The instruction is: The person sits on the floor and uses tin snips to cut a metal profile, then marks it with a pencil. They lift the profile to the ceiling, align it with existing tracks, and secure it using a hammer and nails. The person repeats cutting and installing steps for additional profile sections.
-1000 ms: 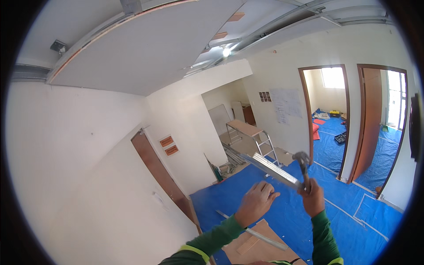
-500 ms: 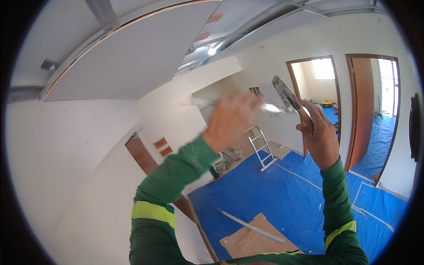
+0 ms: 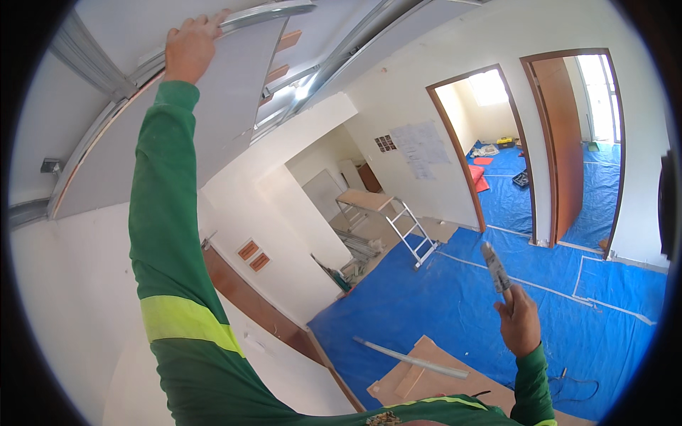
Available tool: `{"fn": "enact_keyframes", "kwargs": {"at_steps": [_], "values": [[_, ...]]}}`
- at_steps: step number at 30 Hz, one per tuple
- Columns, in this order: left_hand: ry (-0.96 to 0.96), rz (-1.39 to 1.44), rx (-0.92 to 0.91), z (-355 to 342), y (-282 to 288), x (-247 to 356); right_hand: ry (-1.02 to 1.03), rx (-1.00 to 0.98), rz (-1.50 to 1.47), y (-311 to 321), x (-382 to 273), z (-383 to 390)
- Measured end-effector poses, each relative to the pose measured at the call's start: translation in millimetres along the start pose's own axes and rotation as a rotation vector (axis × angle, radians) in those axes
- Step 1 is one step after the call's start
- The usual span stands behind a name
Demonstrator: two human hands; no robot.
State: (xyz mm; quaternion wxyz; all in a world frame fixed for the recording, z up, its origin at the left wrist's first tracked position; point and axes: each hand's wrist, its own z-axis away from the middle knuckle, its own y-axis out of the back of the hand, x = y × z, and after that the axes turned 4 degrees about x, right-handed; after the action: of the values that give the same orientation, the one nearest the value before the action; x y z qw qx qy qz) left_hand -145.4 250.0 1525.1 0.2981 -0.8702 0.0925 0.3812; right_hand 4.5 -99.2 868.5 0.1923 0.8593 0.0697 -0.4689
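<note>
My left hand [image 3: 190, 51] is raised high at the upper left, closed on a thin silvery metal channel [image 3: 266, 14]. The channel lies along the lower face of a grey ceiling board [image 3: 220, 103], its free end pointing right. Whether it touches the board I cannot tell. Lower down at the right, my right hand [image 3: 521, 323] is wrapped round the handle of a short tool with a worn, white-smeared metal head [image 3: 495, 266]. Its head points up; the exact kind of tool does not show clearly.
Metal framing [image 3: 89, 60] runs beside the ceiling board. Below, a blue sheet [image 3: 412, 298] covers the floor, with a brown board [image 3: 398, 383] and a metal strip [image 3: 405, 357] on it. A work platform with ladder legs [image 3: 412, 231] stands farther off, near two doorways.
My left hand has swung up and left with the metal channel to the ceiling board. My right hand has dropped lower with the tool. The view has shifted.
</note>
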Motion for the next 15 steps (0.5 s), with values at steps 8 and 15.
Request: {"fn": "enact_keyframes", "kwargs": {"at_steps": [8, 15], "values": [[0.081, -0.137, -0.041, 7.6, -20.1, 3.5, -0.119, -0.075, -0.071, -18.7, 41.4, 48.5], [0.146, -0.136, -0.066, 35.4, -20.9, -2.3, -0.146, -0.129, -0.147, -27.3, 37.4, 55.5]]}}
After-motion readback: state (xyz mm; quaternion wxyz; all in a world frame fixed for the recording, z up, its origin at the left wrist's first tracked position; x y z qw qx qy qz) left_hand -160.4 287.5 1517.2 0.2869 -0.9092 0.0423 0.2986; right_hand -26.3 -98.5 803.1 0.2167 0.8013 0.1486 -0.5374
